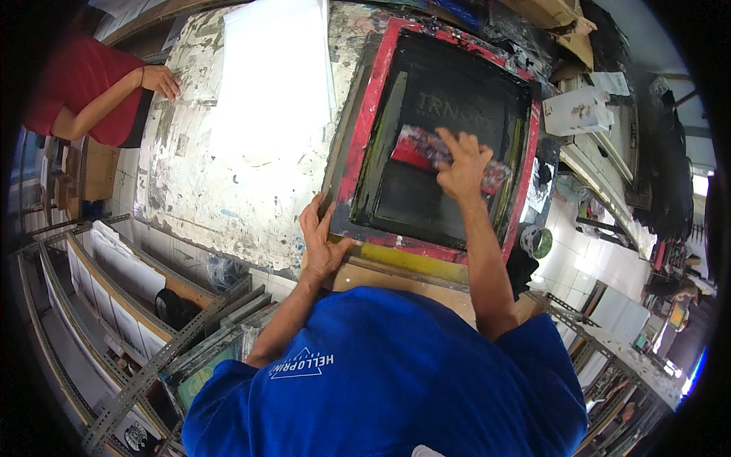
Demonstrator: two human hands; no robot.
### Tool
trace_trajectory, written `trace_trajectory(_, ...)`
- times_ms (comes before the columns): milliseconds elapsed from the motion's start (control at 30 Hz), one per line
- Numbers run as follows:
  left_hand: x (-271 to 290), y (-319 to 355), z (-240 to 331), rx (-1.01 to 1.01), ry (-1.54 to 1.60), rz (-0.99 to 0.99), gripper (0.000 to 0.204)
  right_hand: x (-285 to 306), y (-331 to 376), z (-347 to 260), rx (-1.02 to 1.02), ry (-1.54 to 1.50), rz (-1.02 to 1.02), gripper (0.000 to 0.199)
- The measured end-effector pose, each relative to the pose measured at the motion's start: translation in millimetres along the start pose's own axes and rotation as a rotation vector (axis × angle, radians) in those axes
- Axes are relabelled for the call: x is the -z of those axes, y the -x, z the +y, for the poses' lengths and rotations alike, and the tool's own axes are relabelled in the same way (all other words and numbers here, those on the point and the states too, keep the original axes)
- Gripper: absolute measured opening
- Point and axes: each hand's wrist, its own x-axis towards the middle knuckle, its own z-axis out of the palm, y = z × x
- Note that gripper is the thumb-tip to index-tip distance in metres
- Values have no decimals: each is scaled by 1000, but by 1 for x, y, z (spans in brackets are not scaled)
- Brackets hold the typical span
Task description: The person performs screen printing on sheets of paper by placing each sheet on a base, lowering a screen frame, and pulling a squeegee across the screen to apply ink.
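A screen-printing frame with a red border (364,129) and a black mesh lies flat on the paint-stained table. My right hand (462,164) grips a red, ink-smeared squeegee (417,147) pressed on the mesh near its middle. My left hand (322,242) is clamped on the frame's near left corner, fingers over its edge. A yellow strip (411,261) runs along the frame's near side.
A white sheet (274,72) lies on the table left of the frame. Another person in red rests a hand (161,78) on the table's far left corner. A white tub (575,110) stands at the right. Metal racks (145,320) with stacked screens stand below left.
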Motion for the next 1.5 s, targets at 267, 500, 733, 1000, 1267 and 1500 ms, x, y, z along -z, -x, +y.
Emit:
trace_trajectory(267, 5, 2, 2, 25, 19, -37, 97, -25, -126, 70, 108, 119, 181, 73)
trace_trajectory(500, 3, 5, -2, 42, 77, -39, 102, -27, -208, 108, 88, 109, 109, 77)
trace_trajectory(733, 5, 5, -3, 9, 40, -46, 105, -37, -239, 124, 52, 182, 45, 74)
trace_trajectory(1000, -1, 15, -5, 100, 118, -28, 104, -36, -233, 102, 10, 349, 196, 88)
trace_trajectory(1267, -3, 17, -2, 63, 164, 64, 103, 63, -139, 31, 27, 173, 186, 83)
trace_trajectory(1500, 36, -35, 57, -157, 234, 268, 93, 218, 53, -58, 109, -135, -423, 89)
